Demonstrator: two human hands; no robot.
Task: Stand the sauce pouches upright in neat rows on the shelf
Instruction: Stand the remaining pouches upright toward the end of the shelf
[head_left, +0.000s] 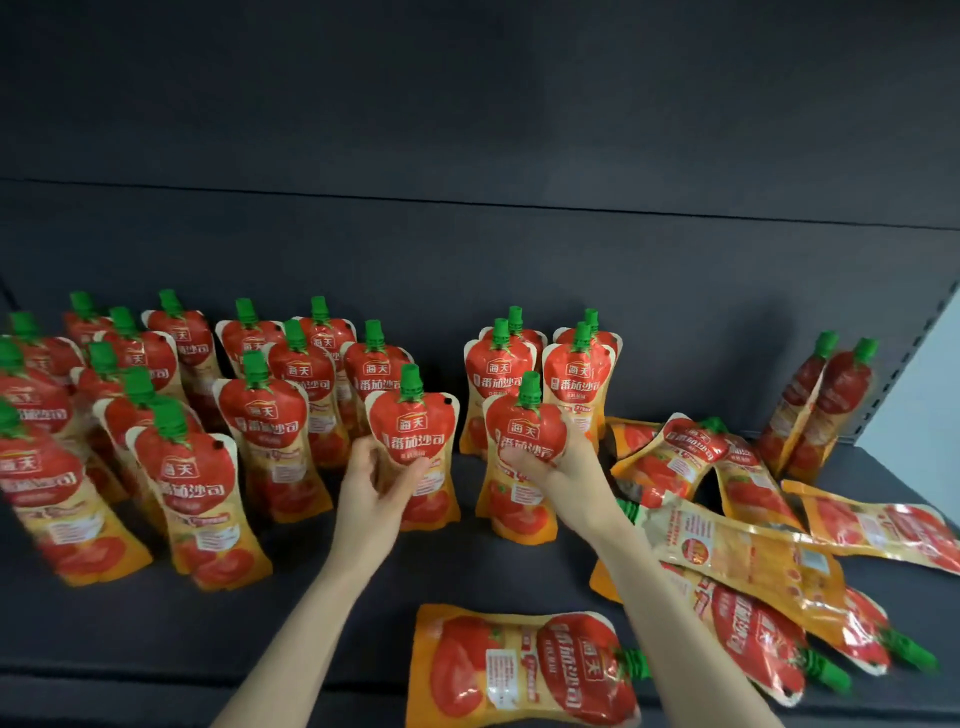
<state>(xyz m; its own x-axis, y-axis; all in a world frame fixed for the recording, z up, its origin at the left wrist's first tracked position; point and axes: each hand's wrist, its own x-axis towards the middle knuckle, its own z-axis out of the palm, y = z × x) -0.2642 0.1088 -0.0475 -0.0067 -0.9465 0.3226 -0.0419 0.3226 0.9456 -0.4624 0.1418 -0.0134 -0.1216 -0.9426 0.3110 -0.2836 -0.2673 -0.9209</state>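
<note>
right of the standing rows (171, 415), my left hand (370, 486) curls round a soft red-and-orange, green-capped sauce pouch (415, 431) upright on the dark shelf (467, 577); my right hand (558, 470) grips its twin (524, 431). released off-balance, either could slump and topple neighbours.

Two bare arms of one person, seen from that person's own viewpoint. The left hand (371, 480) and right hand (550, 467) are uncovered, as are both wrists. The left forearm (311, 613) and right forearm (675, 613) are slender and smooth, bare along their whole visible length to the bottom of the view. The fingers are slightly blurred, so the nails cannot be made out.
</note>
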